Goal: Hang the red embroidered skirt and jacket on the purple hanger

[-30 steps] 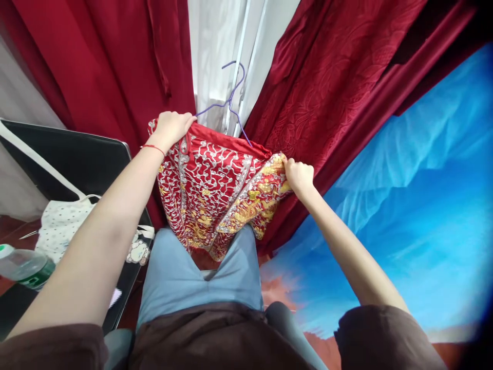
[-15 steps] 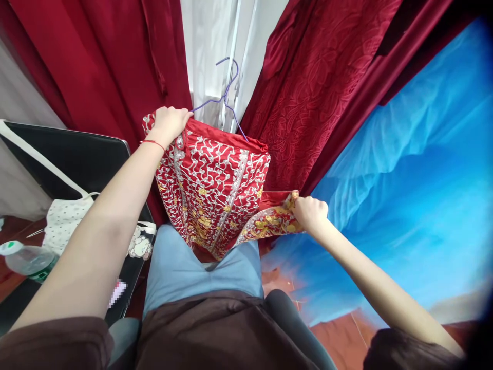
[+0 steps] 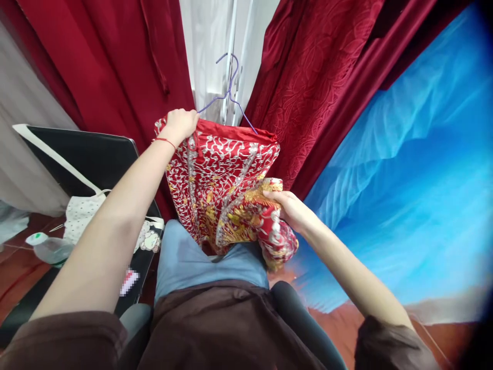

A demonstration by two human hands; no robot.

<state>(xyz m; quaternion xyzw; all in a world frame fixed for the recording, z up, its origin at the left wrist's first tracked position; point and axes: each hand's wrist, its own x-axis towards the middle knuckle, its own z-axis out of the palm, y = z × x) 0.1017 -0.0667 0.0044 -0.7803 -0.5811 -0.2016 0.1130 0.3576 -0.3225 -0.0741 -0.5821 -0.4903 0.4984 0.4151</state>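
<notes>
- Dark-red curtains [image 3: 123, 56] hang across the far side at left and right, the right one raised with a leafy pattern; a pale strip [image 3: 208, 41] shows between them.
- A blue backdrop cloth [image 3: 408, 216], sheer along its upper edge, spreads over the right side.
- A black chair [image 3: 82, 154] stands at the left, partly hidden by the left forearm.
- The embroidered red skirt [image 3: 219, 180] is in the centre, between the two hands. Its plain satin waistband runs along the far edge; silver and gold stitching covers the body, and its near end reaches the person's knees.
- Light-blue trousers [image 3: 211, 270] show just nearer than the skirt.
- A purple wire hanger [image 3: 230, 92] rises beyond the waistband, hook uppermost, one arm leading to the left hand and the other meeting the band towards its right end.
- A white dotted bag [image 3: 81, 213] rests on the chair.
- A clear plastic bottle [image 3: 53, 251] with a white-and-green cap is near the bag, at its left.
- The left hand [image 3: 181, 123] is closed over the waistband's left end.
- The right hand [image 3: 293, 211] grips a bunched, gold-stitched fold at the skirt's right, thumb on top.
- A plush charm [image 3: 150, 240] sits right of the bag.
- A thin red cord bracelet [image 3: 165, 140] circles the left wrist.
</notes>
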